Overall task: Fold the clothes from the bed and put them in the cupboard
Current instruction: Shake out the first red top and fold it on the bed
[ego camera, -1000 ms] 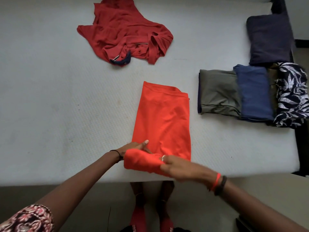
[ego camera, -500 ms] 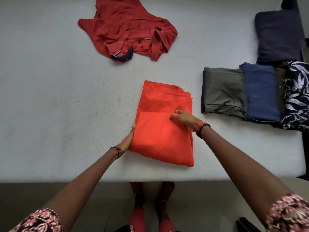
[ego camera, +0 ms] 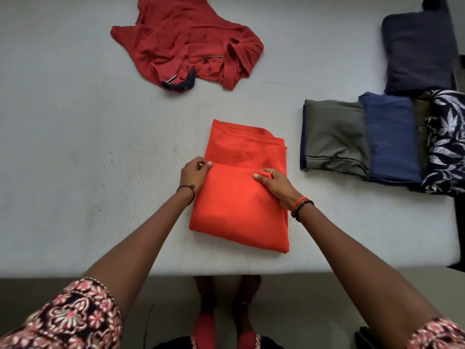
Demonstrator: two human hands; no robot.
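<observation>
Bed mattress (ego camera: 75, 152), white and textured, carries the bright orange knit garment (ego camera: 239, 215) near its front edge, a crumpled red collared shirt (ego camera: 186, 46) well behind it, and a row of folded olive, blue, navy and floral clothes (ego camera: 334, 137) at the right. Left hand (ego camera: 193, 175) and right hand (ego camera: 275, 183) each pinch the orange flap's far edge with curled fingers: mid-fold, I judge; next the edge needs squaring on the far hem, then flattening. No brand, label or writing readable.

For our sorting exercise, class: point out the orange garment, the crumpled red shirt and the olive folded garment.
orange garment (ego camera: 239, 212): head view, folded-over near layer.
crumpled red shirt (ego camera: 181, 44): head view, wrinkled body.
olive folded garment (ego camera: 332, 137): head view, flat top face.
</observation>
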